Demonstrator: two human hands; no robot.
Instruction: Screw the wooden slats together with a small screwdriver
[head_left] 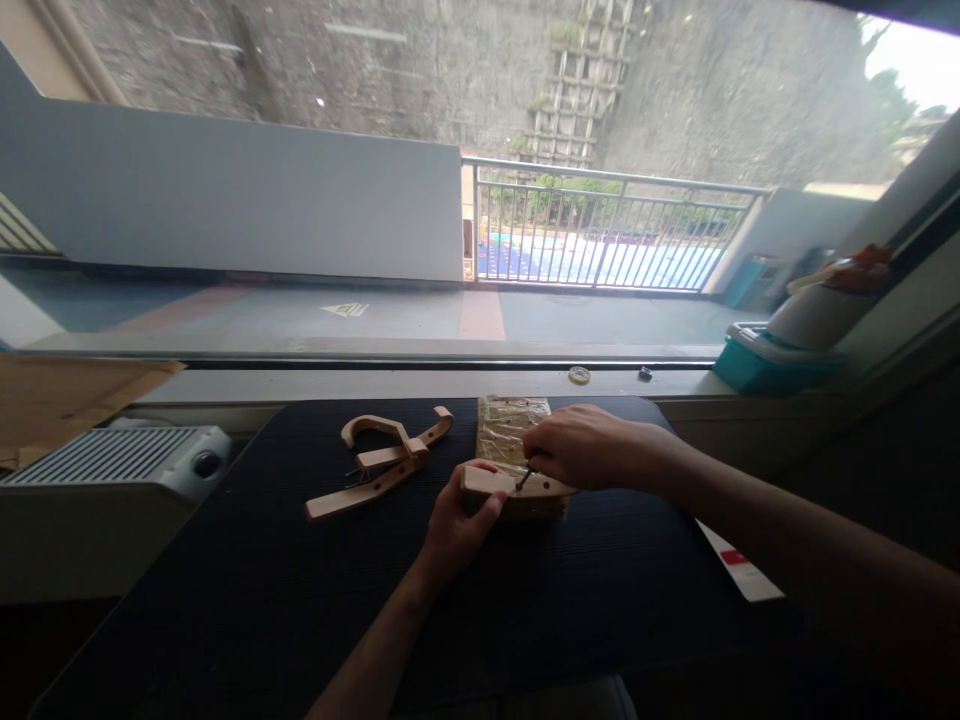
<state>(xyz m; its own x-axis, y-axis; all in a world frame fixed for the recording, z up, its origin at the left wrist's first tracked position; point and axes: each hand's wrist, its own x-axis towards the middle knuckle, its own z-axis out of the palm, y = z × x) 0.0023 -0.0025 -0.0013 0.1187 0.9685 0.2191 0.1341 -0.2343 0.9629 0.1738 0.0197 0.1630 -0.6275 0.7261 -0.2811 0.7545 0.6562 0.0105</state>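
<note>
Left hand (459, 520): while its thumb presses the near side, its fingers curl behind the left end of the bar, gripping it.
Right hand (574, 440): narrow, its fingers wrapped round the upper part of a tool.
Tool (525, 476): thin, dark, slanted, its lower end at the top of the bar, left of a dark hole.
Bar (484, 481): pale wood, above the near part of the block; I cannot tell whether the two touch.
Block (499, 425): wrapped in shiny film, on the dark surface (300, 620).
Frame (416, 447): hooked and straight wooden pieces, on the surface left of the block.
Sill (450, 384): past the surface, carrying a roll (579, 375) and, farther right, a teal box (780, 370).
</note>
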